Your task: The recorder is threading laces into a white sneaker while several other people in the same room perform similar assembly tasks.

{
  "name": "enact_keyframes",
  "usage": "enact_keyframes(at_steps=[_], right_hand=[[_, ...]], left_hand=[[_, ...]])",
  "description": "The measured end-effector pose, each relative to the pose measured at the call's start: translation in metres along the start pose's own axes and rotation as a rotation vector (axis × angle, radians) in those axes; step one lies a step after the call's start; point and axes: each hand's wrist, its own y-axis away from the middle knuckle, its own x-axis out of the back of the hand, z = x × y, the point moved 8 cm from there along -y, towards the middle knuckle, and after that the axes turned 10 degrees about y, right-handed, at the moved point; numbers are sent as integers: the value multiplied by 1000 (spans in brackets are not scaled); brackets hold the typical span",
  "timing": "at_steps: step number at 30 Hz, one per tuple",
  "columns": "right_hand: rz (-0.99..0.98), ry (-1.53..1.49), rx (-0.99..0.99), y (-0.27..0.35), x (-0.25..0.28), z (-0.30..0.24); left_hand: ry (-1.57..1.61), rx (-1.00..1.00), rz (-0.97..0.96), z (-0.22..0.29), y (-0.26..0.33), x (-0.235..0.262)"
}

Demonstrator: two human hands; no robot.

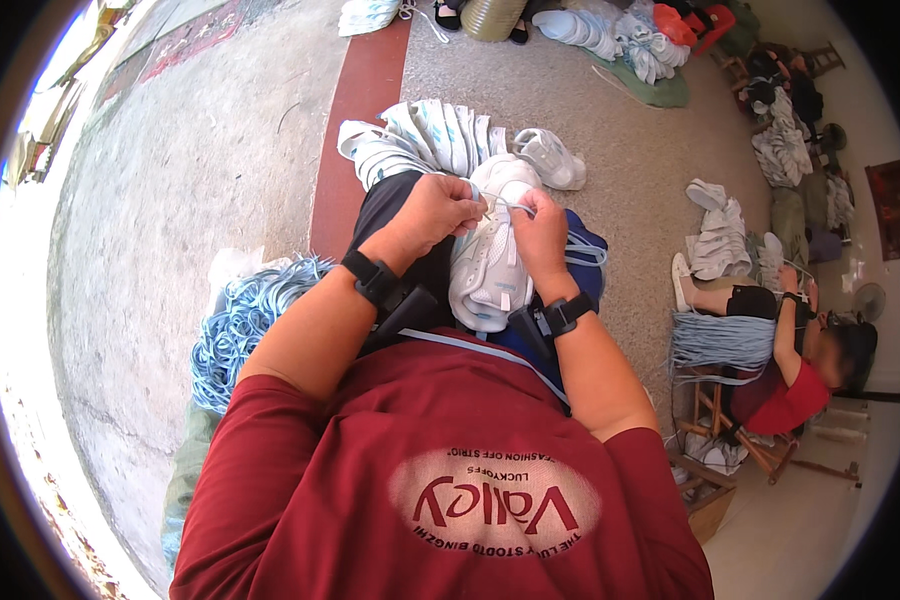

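Observation:
A white shoe point(488, 265) with mesh panels rests on my lap, its toe end toward my shirt. Over its lacing area, my left hand point(438, 212) is closed in a pinch on a pale shoelace. My right hand point(542, 235) pinches the same shoelace point(505, 204) to the right, so a short length spans between the fingers. The lace tips and eyelets are too small to make out. More light-blue lace point(587, 250) hangs over the dark blue cloth by my right wrist.
White shoes point(440, 135) stand stacked in a row beyond my knees, with one separate shoe point(550, 160) beside them. A heap of blue laces point(255, 325) lies at my left. To the right, a co-worker point(790, 380) sits near laces point(722, 342) and more shoes point(720, 240).

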Motion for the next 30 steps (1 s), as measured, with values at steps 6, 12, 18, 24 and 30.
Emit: enact_keyframes(at_steps=[6, 12, 18, 24, 30], right_hand=[[-66, -600, -253, 9, 3, 26], [-63, -578, -43, 22, 22, 2], [84, -23, 194, 32, 14, -17], [136, -51, 154, 33, 10, -14], [82, -39, 28, 29, 4, 4]], left_hand=[[-82, -9, 74, -15, -13, -6], [-769, -304, 154, 11, -9, -18], [-714, -285, 132, -13, -35, 0], [-977, -455, 187, 19, -5, -32], [-1148, -455, -121, 20, 3, -66]])
